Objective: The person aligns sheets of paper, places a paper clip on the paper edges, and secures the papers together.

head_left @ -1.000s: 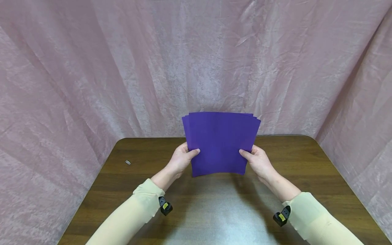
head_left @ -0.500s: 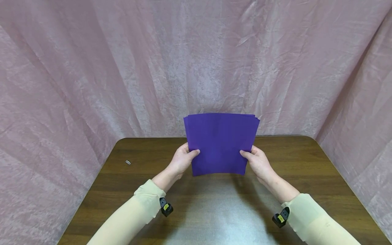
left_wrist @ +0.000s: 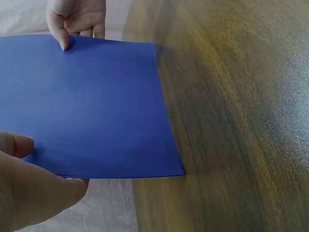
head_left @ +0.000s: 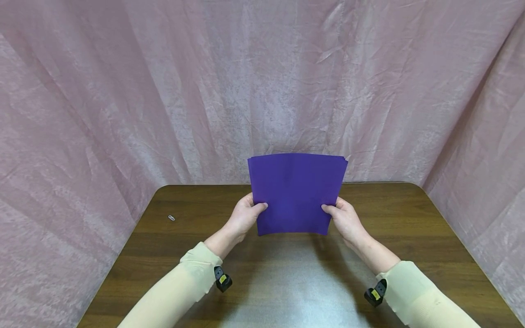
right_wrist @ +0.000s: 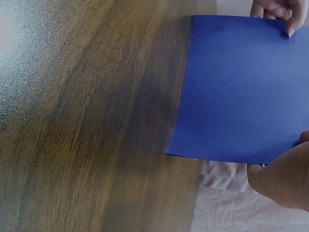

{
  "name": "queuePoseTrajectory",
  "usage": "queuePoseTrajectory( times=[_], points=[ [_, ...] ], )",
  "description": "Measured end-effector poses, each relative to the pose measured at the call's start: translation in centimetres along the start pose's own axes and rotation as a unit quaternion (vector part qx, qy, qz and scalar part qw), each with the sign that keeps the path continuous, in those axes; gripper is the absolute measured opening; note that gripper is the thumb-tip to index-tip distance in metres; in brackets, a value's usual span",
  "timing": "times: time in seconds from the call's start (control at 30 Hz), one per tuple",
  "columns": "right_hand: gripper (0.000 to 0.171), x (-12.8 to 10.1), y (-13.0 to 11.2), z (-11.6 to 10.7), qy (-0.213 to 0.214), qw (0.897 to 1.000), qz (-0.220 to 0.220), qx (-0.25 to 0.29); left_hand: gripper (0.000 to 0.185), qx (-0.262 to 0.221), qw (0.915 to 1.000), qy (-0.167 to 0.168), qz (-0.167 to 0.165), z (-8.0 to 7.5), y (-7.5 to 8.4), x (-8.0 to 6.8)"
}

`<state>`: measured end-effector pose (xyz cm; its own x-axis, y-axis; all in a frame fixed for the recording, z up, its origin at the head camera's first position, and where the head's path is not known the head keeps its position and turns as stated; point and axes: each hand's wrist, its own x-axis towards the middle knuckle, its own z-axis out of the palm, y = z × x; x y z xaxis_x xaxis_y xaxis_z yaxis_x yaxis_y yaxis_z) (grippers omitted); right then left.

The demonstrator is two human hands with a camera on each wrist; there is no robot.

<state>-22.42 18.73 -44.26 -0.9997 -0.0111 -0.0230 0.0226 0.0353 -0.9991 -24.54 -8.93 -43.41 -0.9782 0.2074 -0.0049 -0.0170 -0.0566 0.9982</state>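
left hand [head_left: 243, 217]: grip closed on left edge of purple paper stack [head_left: 296, 193], thumb on front
right hand [head_left: 346, 218]: grip closed on right edge, thumb on front
paper: upright, bottom edge on counter [head_left: 193, 237] mid-width, sheets nearly flush
paper clip [head_left: 171, 217]: counter far left, well apart
backdrop: pink curtain [head_left: 123, 91]

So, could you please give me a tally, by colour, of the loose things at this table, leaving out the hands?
Purple: 1, a stack of paper sheets held upright by the left hand and right hand; the number of sheets cannot be told.
Silvery: 1, a paper clip lying on the brown table.
Total: 2.
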Motion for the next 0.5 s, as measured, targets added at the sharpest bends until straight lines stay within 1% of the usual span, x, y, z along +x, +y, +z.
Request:
queuePoseTrajectory(
  times=[0.3, 0.5],
  points=[
    [0.032, 0.19, 0.21, 0.13, 0.01, 1.0, -0.011, 0.003, 0.036, -0.003, 0.9999, 0.001, -0.01, 0.11, -0.04, 0.05],
    [0.04, 0.16, 0.25, 0.47, 0.012, 1.0, -0.012, 0.004, 0.038, 0.0, 0.9998, 0.004, -0.017, 0.2, -0.1, 0.01]
  ],
)
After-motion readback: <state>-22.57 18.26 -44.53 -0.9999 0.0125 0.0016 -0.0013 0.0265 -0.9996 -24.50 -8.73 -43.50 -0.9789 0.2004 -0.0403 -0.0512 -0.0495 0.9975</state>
